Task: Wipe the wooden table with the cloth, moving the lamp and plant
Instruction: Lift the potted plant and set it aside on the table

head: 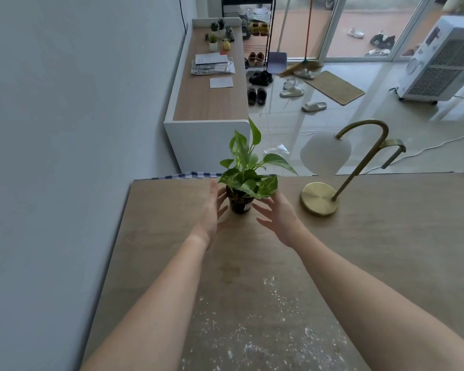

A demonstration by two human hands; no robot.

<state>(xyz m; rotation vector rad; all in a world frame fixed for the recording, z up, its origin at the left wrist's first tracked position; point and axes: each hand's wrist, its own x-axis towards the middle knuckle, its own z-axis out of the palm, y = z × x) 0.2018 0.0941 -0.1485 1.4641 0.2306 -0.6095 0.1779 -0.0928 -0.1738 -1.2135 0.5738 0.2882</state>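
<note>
I am bracketing the plant (248, 167) with my left grip (212, 210) and right grip (279, 216), both spread wide (nothing held); next needs closing on the pot (240, 206), lifting upright.

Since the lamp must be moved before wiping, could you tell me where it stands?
In the head view, the lamp stands near the far edge of the wooden table, right of the potted plant and the right hand.
</note>
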